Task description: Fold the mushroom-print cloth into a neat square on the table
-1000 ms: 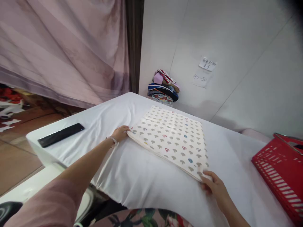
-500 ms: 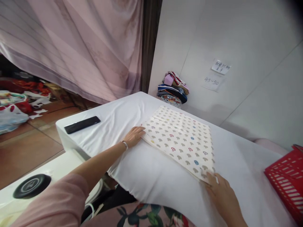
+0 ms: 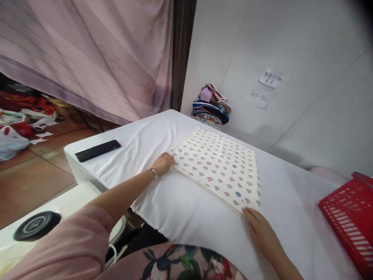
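Note:
A folded white cloth (image 3: pixel 218 165) printed with small grey, red and blue mushroom-like shapes lies flat on the white-covered table (image 3: pixel 186 206). At its left corner my left hand (image 3: pixel 163 163), with a bracelet on the wrist, closes its fingers on the edge. My right hand (image 3: pixel 262 231) pinches the near right corner, thumb on top and the other fingers mostly hidden below. Between the two hands the near edge runs straight and shows stacked layers.
On the table's left end rests a black phone (image 3: pixel 98 150). A red plastic basket (image 3: pixel 346 210) stands at the right. Folded clothes (image 3: pixel 211 107) are piled beyond the far edge by the wall. Lower left, a black round object (image 3: pixel 37 225) sits on a white surface.
My right hand has shifted slightly left along the cloth's near right corner, its thumb now on the edge. The left hand keeps its corner. The whole view has shifted slightly.

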Demonstrator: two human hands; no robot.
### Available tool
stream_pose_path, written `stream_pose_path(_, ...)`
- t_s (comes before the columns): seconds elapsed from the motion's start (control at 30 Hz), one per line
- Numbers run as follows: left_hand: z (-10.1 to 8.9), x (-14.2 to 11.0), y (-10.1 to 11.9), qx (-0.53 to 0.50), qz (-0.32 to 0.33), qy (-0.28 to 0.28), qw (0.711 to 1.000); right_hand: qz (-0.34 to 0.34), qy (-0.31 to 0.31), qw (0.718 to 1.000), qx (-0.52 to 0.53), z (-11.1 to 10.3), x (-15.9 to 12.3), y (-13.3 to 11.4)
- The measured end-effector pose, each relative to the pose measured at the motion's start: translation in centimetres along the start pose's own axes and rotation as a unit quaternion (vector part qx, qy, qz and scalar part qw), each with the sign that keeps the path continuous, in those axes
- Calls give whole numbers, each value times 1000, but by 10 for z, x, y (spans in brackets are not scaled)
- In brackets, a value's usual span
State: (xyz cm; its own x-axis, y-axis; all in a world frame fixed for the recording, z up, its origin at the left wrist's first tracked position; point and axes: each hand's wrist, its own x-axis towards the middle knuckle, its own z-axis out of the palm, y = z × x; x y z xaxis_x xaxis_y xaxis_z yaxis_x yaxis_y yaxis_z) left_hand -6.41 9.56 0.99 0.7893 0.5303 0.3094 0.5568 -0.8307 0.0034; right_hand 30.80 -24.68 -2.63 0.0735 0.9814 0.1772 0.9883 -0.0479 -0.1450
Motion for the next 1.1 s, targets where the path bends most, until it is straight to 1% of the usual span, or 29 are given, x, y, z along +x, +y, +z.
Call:
stream_pose_path(0.13, 1, -8, 0, -41, -6, 6, 999, 15, 22, 998, 64, -5, 0, -4)
stream_pose_path(0.17, 2, -10, -1, -48, -6, 2, 999, 29, 34, 996, 81, -6, -1, -5)
stream_pose_path(0.27, 1, -13, -2, -44, -33, -16, 998, 76, 63, 987, 124, -9, -4, -6)
stream_pose_path(0.33, 0, -11, 5, -26, -45, -35, 998, 93, 77, 981, 153, -8, -6, -5)
stream_pose_path(0.37, 0, -9, 13, -20, -46, -40, 998, 101, 85, 977, 167, -8, -7, -4)
stream_pose_path(0.43, 0, -1, 37, -28, -27, -47, 998, 123, 104, 968, 194, -8, -7, -3)
stream_pose_path(0.5, 1, 11, 73, -63, 23, -47, 997, 159, 130, 954, 220, -9, -6, -3)
stream_pose_path(0.6, 4, 32, 140, -142, 116, -49, 982, 223, 166, 923, 266, -12, -3, -7)
stream_pose_path(0.7, 7, 52, 208, -208, 189, -33, 959, 285, 189, 886, 315, -16, -1, -14)
stream_pose_path(0.73, 8, 58, 227, -218, 205, -33, 954, 296, 191, 879, 322, -17, -1, -17)
stream_pose_path(0.77, 9, 63, 245, -220, 213, -38, 951, 299, 188, 880, 318, -19, -1, -20)
stream_pose_path(0.8, 10, 68, 259, -217, 224, -46, 949, 294, 180, 888, 303, -20, -2, -22)
stream_pose_path(0.87, 12, 77, 281, -201, 234, -54, 950, 274, 160, 915, 249, -21, -3, -26)
stream_pose_path(0.93, 16, 85, 294, -186, 232, -58, 953, 257, 141, 933, 207, -22, -3, -29)
stream_pose_path(1.0, 20, 92, 300, -180, 215, -66, 958, 248, 138, 937, 203, -22, -2, -29)
stream_pose_path(1.1, 23, 99, 301, -185, 183, -66, 963, 243, 161, 927, 235, -18, 1, -27)
